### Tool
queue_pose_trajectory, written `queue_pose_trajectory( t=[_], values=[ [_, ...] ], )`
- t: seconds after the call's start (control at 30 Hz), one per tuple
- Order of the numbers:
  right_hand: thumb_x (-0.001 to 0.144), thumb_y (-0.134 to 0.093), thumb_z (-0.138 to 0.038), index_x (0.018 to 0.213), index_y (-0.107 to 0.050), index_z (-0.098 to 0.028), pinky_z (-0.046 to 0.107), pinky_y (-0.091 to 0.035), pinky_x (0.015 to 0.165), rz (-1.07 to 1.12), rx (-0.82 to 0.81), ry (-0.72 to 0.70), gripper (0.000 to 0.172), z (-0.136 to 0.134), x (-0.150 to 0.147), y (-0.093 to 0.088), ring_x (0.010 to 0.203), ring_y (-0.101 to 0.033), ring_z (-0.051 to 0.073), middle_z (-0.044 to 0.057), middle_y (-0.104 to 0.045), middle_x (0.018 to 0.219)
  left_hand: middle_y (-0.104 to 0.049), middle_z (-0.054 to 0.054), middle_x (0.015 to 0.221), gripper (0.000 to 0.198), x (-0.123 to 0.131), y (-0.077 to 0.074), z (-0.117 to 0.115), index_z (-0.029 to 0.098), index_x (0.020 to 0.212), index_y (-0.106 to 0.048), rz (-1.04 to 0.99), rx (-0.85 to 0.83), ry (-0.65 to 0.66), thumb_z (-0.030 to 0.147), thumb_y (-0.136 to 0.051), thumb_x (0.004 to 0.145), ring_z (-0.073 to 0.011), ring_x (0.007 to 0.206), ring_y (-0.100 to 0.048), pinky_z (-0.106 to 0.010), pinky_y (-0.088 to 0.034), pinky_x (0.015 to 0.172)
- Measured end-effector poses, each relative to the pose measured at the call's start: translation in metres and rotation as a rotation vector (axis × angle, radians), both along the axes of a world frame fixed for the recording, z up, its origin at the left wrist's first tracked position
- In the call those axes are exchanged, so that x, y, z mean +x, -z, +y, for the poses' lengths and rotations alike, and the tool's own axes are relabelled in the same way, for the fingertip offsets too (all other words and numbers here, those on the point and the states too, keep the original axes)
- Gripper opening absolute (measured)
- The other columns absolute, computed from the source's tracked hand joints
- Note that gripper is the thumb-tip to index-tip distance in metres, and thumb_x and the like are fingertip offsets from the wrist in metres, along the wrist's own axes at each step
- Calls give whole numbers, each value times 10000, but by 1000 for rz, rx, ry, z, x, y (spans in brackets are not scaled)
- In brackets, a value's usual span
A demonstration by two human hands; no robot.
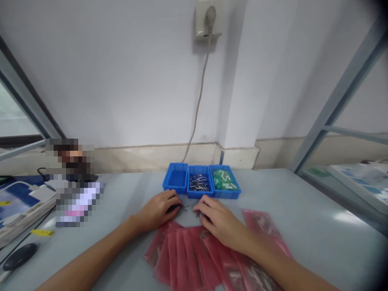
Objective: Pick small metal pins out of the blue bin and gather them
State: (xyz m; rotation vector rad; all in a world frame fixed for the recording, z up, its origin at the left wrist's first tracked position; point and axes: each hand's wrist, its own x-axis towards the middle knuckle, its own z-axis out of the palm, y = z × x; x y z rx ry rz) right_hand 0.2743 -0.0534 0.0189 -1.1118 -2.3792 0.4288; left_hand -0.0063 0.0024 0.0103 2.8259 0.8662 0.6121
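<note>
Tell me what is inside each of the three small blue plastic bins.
The left blue bin looks empty. The middle blue bin holds small metal pins. The right blue bin holds green pieces with white parts; anything beneath them is covered.

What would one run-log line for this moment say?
left hand: on small metal parts | right hand: resting on pink bags | blue bins: beyond hands

- Pink bags (194,258): thin, glossy, translucent plastic film.
- Three blue bins (175,178): smooth moulded plastic.
- Pins (198,182) in the middle bin: shiny metal.
- Table (303,218): smooth grey top, faint sheen.
- Wall (121,81): matt paint.
</note>
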Motion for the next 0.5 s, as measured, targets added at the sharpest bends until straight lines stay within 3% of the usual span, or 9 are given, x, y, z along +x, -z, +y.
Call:
queue_pose_trajectory(
  t=[0.23, 0.5],
  values=[
    [1086, -533, -114, 1064, -657, -215, 389, -525, 966, -74, 60, 10, 161, 4, 4, -1, 1054, -645, 241, 60, -640, 1119, -643, -72, 1086, 163, 0, 0, 0, 211, 1164, -680, -1, 3, 3, 219, -529, 1102, -221, 1014, -627, -348, -536, 890],
    [1109, -491, -149, 1069, -640, -230, 402, -518, 954, -23, 103, 17, 175, 5, 3, 6, 1015, -634, 244, 64, -667, 1094, -633, -72, 1093, 167, -1, 1, 0, 215, 1176, -672, 18, 14, 1, 241, -519, 1113, -223, 1031, -628, -349, -537, 909]
  ],
)
